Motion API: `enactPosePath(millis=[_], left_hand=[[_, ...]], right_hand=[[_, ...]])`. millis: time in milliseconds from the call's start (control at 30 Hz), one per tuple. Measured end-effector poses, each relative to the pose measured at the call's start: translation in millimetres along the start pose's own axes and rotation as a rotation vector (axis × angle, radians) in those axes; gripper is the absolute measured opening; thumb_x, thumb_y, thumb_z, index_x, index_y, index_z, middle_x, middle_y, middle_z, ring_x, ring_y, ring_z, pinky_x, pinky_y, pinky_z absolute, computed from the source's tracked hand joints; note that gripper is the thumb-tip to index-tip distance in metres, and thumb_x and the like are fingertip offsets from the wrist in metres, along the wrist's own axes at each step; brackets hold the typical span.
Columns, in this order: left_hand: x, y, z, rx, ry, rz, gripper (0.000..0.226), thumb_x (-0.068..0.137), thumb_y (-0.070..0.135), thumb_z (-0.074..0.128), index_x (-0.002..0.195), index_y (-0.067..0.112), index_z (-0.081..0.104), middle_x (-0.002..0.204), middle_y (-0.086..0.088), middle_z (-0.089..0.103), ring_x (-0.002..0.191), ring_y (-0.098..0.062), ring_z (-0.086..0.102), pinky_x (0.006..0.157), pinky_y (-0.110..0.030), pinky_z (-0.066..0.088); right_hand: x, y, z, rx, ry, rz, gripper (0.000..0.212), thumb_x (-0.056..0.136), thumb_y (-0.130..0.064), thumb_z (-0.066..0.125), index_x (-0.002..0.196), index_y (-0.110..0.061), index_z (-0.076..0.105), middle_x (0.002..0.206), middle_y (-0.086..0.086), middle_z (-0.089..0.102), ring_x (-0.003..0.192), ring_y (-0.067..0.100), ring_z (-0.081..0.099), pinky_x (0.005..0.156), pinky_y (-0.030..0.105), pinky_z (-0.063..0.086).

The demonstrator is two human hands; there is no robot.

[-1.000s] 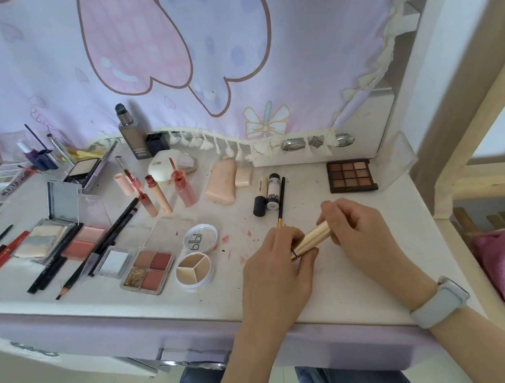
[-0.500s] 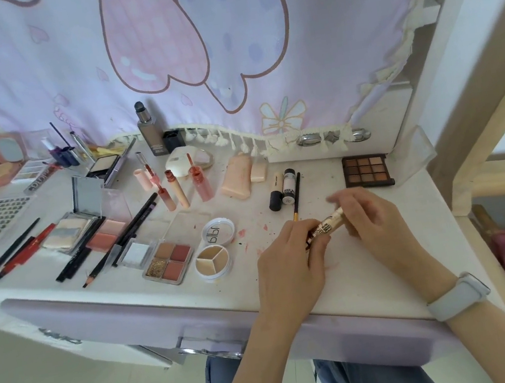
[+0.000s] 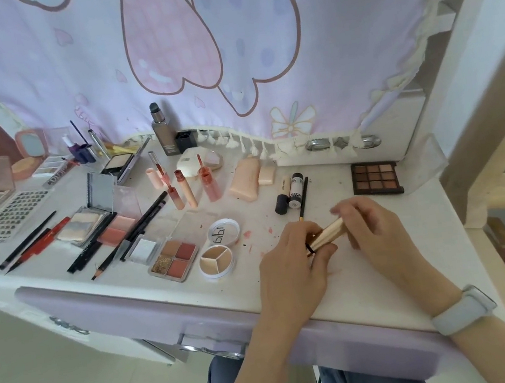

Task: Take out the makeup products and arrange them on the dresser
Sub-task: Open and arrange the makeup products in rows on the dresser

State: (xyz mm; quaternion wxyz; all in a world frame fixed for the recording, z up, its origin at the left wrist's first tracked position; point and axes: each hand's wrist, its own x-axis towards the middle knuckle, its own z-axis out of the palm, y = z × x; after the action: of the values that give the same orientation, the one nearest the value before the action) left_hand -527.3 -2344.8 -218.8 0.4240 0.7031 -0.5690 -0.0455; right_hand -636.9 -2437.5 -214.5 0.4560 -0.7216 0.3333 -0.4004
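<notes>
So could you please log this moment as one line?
hands: left hand and right hand both hold gold tube | place: above dresser | products: laid out

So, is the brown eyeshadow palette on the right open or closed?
Open. The brown palette lies flat on the dresser with its nine pans showing; a clear lid seems folded back beside it.

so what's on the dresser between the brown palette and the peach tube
In the head view, two short dark tubes and a thin black brush lie between the brown palette and the peach tube.
</notes>
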Motion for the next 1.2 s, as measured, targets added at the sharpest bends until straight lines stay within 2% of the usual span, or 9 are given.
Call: enactPosePath(millis=[100,200,333,500,633,767,900,1067,1200], left_hand=[[-1,1,1,-0.023,-0.011,-0.042,0.028,0.081,0.034,0.064,0.104,0.022,0.052,0.092,0.015,0.057,0.070,-0.007,0.051,0.065,-0.024,0.042],[0,3,2,-0.038,0.012,-0.085,0.035,0.078,0.043,0.055,0.109,0.025,0.054,0.087,0.020,0.054,0.072,0.000,0.052,0.067,-0.016,0.041],[-1,0,3,-0.074,-0.020,-0.073,0.024,0.081,0.027,0.053,0.105,0.023,0.052,0.077,0.025,0.048,0.070,0.008,0.048,0.064,-0.006,0.036],[1,0,-2,-0.237,-0.040,-0.077,0.021,0.089,0.012,0.055,0.098,0.030,0.048,0.077,0.016,0.050,0.069,0.003,0.047,0.064,-0.006,0.037],[13,-1,-12,-0.616,0.135,-0.233,0.022,0.089,0.006,0.057,0.093,0.026,0.061,0.090,-0.003,0.048,0.068,0.003,0.049,0.067,-0.008,0.041],[18,-2,-13,-0.893,0.134,-0.331,0.013,0.083,0.026,0.060,0.085,0.030,0.072,0.070,0.007,0.057,0.067,-0.005,0.049,0.072,-0.015,0.043],[20,0,-6,-0.964,0.144,-0.364,0.014,0.072,0.039,0.064,0.079,0.028,0.070,0.062,0.012,0.052,0.061,-0.006,0.044,0.066,-0.020,0.040],[19,-2,-4,-0.995,0.139,-0.333,0.024,0.068,0.034,0.069,0.088,0.022,0.069,0.080,0.005,0.062,0.072,-0.013,0.048,0.069,-0.026,0.041],[18,-5,-4,-1.136,0.222,-0.308,0.025,0.074,0.018,0.068,0.099,0.019,0.065,0.089,0.001,0.069,0.074,-0.013,0.059,0.064,-0.022,0.048]], right_hand=[[0,1,1,-0.032,0.041,-0.024,0.022,0.091,-0.017,0.052,0.076,-0.032,0.056,0.054,-0.015,0.050,0.045,0.004,0.038,0.045,0.012,0.032],[-3,0,1,0.083,0.013,-0.078,0.034,0.093,-0.002,0.045,0.095,-0.035,0.054,0.064,-0.009,0.049,0.052,0.005,0.041,0.051,0.015,0.036],[-2,-4,-3,0.338,-0.030,-0.090,0.042,0.091,0.011,0.038,0.111,-0.024,0.048,0.083,0.002,0.054,0.062,0.009,0.051,0.055,0.018,0.042],[-3,-7,-3,0.388,-0.061,0.043,0.025,0.087,-0.016,0.051,0.111,-0.021,0.051,0.081,-0.005,0.065,0.063,0.009,0.055,0.054,0.019,0.043],[-5,-5,-1,0.095,-0.095,-0.005,0.018,0.092,-0.011,0.049,0.094,-0.026,0.058,0.081,-0.007,0.064,0.067,0.007,0.054,0.059,0.021,0.044],[-6,-7,0,-0.019,-0.164,-0.029,0.021,0.091,-0.012,0.053,0.096,-0.033,0.055,0.091,-0.009,0.064,0.078,0.011,0.055,0.063,0.019,0.044],[-5,-6,0,0.021,-0.228,-0.033,0.022,0.093,-0.014,0.051,0.101,-0.034,0.053,0.090,-0.013,0.066,0.078,0.004,0.060,0.067,0.020,0.047],[-6,-4,-1,0.044,-0.213,-0.046,0.027,0.090,-0.007,0.054,0.095,-0.034,0.054,0.076,-0.012,0.064,0.067,0.009,0.058,0.068,0.030,0.049],[-5,-5,-3,0.163,-0.108,-0.096,0.027,0.092,-0.002,0.047,0.096,-0.026,0.057,0.073,-0.005,0.053,0.062,0.005,0.049,0.060,0.014,0.040]])
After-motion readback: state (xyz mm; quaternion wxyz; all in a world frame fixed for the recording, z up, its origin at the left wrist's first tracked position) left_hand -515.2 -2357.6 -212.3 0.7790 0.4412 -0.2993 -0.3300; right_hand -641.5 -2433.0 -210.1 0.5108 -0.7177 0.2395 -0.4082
